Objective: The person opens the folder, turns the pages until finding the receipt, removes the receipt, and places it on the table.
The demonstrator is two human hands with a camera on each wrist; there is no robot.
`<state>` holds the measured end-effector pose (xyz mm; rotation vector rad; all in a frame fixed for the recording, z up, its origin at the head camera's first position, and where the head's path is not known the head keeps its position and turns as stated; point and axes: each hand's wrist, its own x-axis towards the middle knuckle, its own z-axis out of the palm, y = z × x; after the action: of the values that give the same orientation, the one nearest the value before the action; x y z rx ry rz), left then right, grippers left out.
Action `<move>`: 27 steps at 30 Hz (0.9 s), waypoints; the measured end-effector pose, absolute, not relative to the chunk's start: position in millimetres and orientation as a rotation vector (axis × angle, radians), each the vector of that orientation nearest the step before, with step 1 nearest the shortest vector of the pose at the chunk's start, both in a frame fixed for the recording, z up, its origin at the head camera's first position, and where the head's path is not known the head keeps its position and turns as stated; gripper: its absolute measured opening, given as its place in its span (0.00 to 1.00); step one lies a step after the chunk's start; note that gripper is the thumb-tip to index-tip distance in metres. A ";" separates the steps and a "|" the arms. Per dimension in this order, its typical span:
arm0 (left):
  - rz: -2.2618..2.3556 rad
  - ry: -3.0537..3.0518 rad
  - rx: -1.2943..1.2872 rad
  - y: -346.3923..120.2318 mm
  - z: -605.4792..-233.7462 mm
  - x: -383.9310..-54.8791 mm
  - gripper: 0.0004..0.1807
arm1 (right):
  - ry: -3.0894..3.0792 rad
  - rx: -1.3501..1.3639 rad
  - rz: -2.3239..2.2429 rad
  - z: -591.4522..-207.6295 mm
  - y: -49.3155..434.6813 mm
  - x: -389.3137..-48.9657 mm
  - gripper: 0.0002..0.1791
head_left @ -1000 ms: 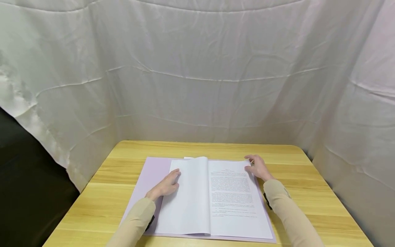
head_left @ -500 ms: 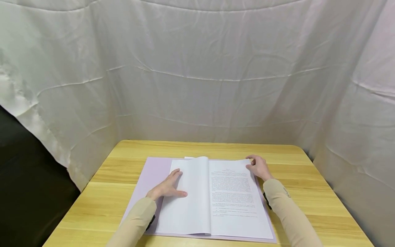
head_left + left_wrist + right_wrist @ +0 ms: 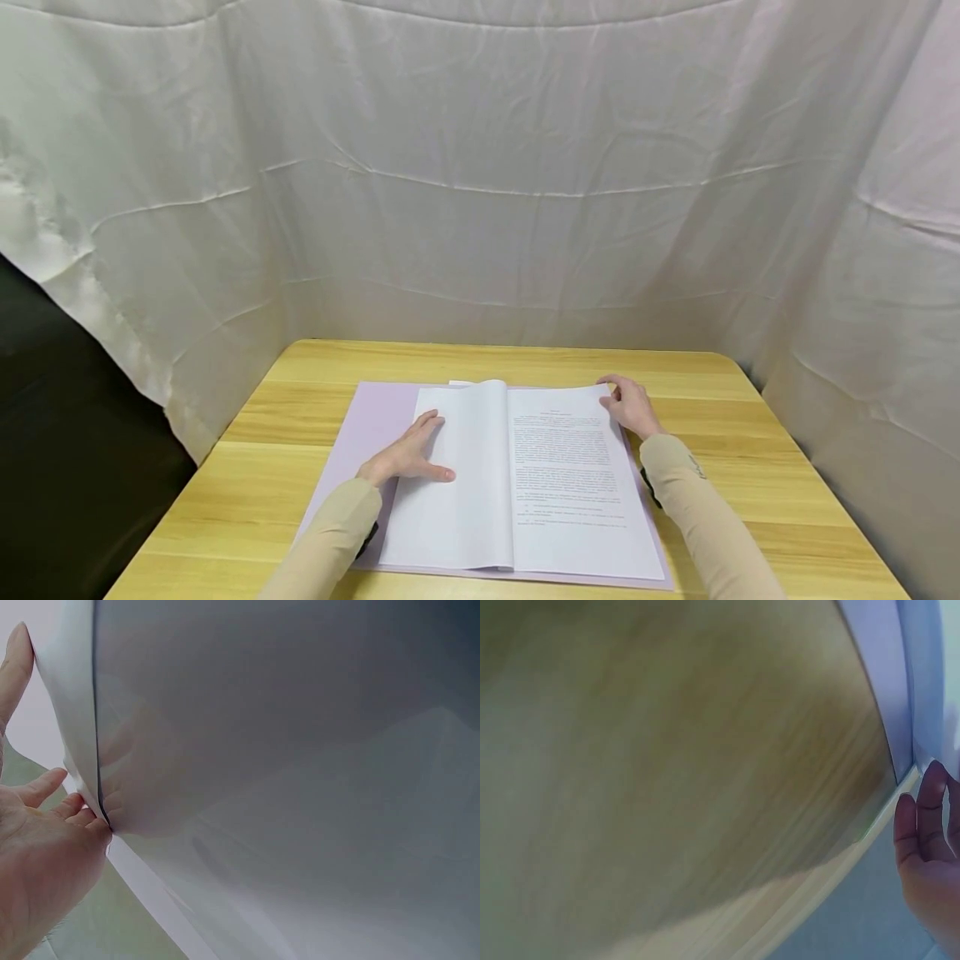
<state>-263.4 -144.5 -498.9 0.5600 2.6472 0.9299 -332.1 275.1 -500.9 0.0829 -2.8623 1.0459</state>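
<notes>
A lilac folder (image 3: pixel 375 421) lies spread on the table with white sheets inside. Its left page (image 3: pixel 465 525) is blank and bulges along the middle fold; the right page (image 3: pixel 577 550) carries printed text. My left hand (image 3: pixel 403 458) rests on the blank page, thumb spread away from the fingers. In the left wrist view, the fingertips (image 3: pixel 75 806) of that hand meet the edge of the white paper. At the upper right corner of the printed page, my right hand (image 3: pixel 630 408) pinches the sheet between thumb and fingers. Fingers (image 3: pixel 930 802) curl at the paper's edge in the right wrist view.
The light wooden table (image 3: pixel 300 408) extends around the folder on all sides. White tab-like paper (image 3: pixel 459 383) sticks out past the folder's top edge. Pale fabric curtains (image 3: pixel 480 242) enclose the back and sides, and something black (image 3: pixel 67 450) shows at lower left.
The left thumb has spread out to the right across the blank page. The right thumb and fingers have closed on the printed page's corner, shifting slightly right.
</notes>
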 end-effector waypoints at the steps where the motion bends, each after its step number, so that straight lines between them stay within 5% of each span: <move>1: 0.929 2.646 0.560 -144.6 -499.3 -263.6 0.58 | -2.868 0.079 1.047 -500.9 275.0 -331.8 0.19; 19: 0.924 2.655 0.577 -145.6 -502.9 -266.2 0.58 | -2.861 0.178 0.899 -503.6 274.3 -331.5 0.16; 27: 0.916 2.658 0.581 -145.2 -502.1 -265.9 0.58 | -2.872 0.112 0.872 -501.0 272.8 -331.8 0.07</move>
<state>-265.9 -145.2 -502.1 0.5808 2.6581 0.9159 -331.8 272.8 -501.0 0.1123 -2.8724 0.8723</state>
